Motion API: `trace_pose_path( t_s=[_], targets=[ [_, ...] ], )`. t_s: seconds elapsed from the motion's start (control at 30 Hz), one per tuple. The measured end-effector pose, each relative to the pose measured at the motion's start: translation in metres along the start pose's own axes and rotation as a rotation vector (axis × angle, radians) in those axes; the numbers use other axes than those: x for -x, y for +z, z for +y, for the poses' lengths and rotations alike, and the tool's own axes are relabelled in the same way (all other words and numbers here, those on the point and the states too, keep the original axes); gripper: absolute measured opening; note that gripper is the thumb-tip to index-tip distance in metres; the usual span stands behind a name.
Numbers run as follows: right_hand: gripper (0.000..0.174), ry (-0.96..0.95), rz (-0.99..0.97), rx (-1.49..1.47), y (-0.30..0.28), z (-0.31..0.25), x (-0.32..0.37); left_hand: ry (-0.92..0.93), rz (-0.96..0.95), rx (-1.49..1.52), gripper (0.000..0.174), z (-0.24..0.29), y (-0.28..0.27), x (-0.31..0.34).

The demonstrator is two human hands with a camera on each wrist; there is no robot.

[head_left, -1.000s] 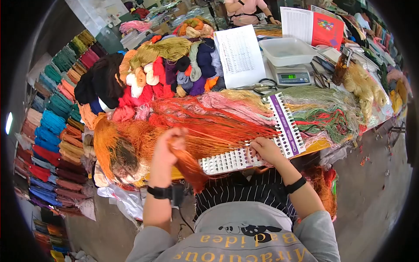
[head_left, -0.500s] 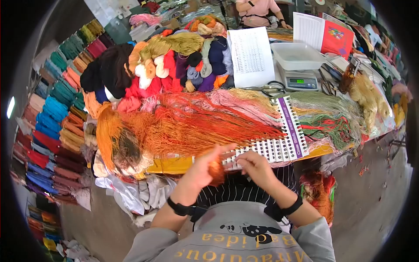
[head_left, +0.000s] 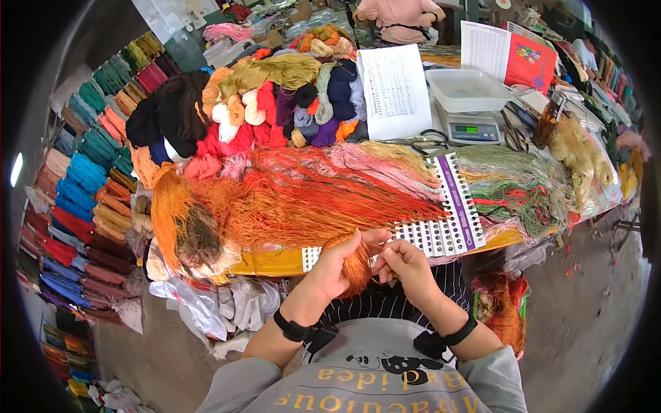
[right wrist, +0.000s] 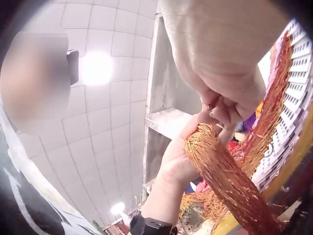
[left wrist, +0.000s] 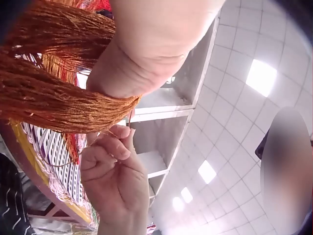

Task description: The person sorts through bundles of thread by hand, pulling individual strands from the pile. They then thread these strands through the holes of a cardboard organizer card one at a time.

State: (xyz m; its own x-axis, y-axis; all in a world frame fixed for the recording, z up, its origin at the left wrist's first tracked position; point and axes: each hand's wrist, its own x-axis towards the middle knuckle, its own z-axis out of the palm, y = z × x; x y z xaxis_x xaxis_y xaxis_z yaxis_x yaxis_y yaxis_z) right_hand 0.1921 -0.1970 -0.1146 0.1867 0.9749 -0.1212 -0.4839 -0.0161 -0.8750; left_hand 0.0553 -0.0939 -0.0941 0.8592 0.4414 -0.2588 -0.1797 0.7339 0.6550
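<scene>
A thick skein of rust-orange thread [head_left: 356, 267] hangs looped over my left hand [head_left: 329, 270], which grips it in front of my body. In the right wrist view the skein [right wrist: 230, 178] droops from that hand in a long bundle. My right hand [head_left: 411, 274] is close beside it, thumb and fingertips pinching a thin strand [left wrist: 130, 119] near the skein's end. Just beyond both hands lie white punched cards [head_left: 427, 237] on the table edge. Orange and red threads [head_left: 310, 199] fan out leftward from these cards.
A scale [head_left: 471, 129] with a white plastic tray [head_left: 468, 89] stands at the back right, near scissors [head_left: 435, 136] and a printed sheet [head_left: 394, 93]. Coloured yarn hanks [head_left: 275, 89] are heaped behind the threads. Another person [head_left: 403, 20] is across the table.
My left hand has swung the skein from the left to the front of my body. The right hand has left the punched cards and come in beside it, now pinching a strand.
</scene>
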Motion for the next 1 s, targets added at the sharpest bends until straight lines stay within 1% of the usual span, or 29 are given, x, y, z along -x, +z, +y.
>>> trace_pose_path(
  t_s=[0.13, 0.2, 0.3, 0.43, 0.5, 0.53, 0.6, 0.63, 0.67, 0.7, 0.73, 0.77, 0.8, 0.83, 0.87, 0.9, 0.93, 0.97, 1.0],
  targets=[
    [0.012, 0.016, 0.007, -0.073, -0.005, 0.002, -0.002, 0.007, 0.022, 0.041, 0.046, 0.0, 0.008, 0.001],
    [0.01, -0.011, -0.002, 0.127, -0.003, 0.001, -0.003, -0.056, 0.024, 0.068, 0.046, 0.002, 0.011, 0.003],
    [0.011, 0.026, -0.012, 0.164, 0.002, -0.007, 0.0, -0.076, 0.004, -0.004, 0.047, -0.001, 0.01, 0.001],
    [0.012, 0.004, 0.007, 0.171, -0.004, -0.002, -0.002, -0.079, -0.019, -0.007, 0.047, 0.001, 0.01, 0.003],
    [0.014, -0.079, 0.006, 0.058, -0.007, 0.0, -0.003, -0.048, -0.008, 0.014, 0.045, 0.0, 0.006, 0.001],
    [0.014, -0.077, 0.005, 0.059, -0.008, -0.004, -0.001, -0.047, -0.007, 0.016, 0.045, 0.001, 0.006, 0.001],
    [0.016, 0.017, -0.015, 0.061, -0.007, -0.017, 0.005, 0.021, 0.046, 0.054, 0.042, 0.004, 0.007, 0.001],
    [0.014, 0.085, -0.066, 0.144, -0.013, -0.015, 0.006, 0.021, 0.046, 0.055, 0.042, 0.006, 0.01, 0.001],
    [0.014, 0.085, -0.066, 0.144, -0.015, -0.016, 0.008, 0.067, 0.175, -0.019, 0.042, 0.008, 0.014, 0.002],
    [0.013, -0.092, -0.051, 0.349, -0.016, -0.019, 0.011, 0.113, 0.303, -0.093, 0.043, 0.008, 0.016, 0.002],
    [0.012, -0.27, -0.036, 0.553, -0.018, -0.024, 0.015, 0.112, 0.304, -0.091, 0.043, 0.011, 0.008, 0.005],
    [0.009, -0.281, 0.034, 0.529, -0.03, -0.037, 0.018, 0.025, 0.155, -0.131, 0.045, 0.016, -0.005, 0.01],
    [0.009, -0.38, 0.098, 0.379, -0.045, -0.047, 0.021, -0.062, 0.006, -0.168, 0.047, 0.019, -0.014, 0.014],
    [0.009, -0.387, 0.202, 0.202, -0.064, -0.056, 0.024, -0.039, 0.214, -0.201, 0.051, 0.021, -0.004, 0.02],
    [0.013, -0.435, 0.228, -0.074, -0.077, -0.074, 0.033, -0.005, 0.261, -0.212, 0.048, 0.029, -0.01, 0.027],
    [0.018, -0.51, 0.29, -0.132, -0.107, -0.081, 0.042, 0.025, 0.249, -0.096, 0.044, 0.039, -0.022, 0.034],
    [0.019, -0.582, 0.183, -0.387, -0.136, -0.09, 0.055, 0.055, 0.236, 0.02, 0.04, 0.05, -0.037, 0.041],
    [0.018, -0.595, 0.324, -0.555, -0.179, -0.093, 0.071, 0.151, 0.263, 0.088, 0.037, 0.061, -0.05, 0.051],
    [0.019, -0.671, 0.254, -0.479, -0.209, -0.103, 0.088, 0.247, 0.291, 0.158, 0.035, 0.071, -0.061, 0.061]
  ],
)
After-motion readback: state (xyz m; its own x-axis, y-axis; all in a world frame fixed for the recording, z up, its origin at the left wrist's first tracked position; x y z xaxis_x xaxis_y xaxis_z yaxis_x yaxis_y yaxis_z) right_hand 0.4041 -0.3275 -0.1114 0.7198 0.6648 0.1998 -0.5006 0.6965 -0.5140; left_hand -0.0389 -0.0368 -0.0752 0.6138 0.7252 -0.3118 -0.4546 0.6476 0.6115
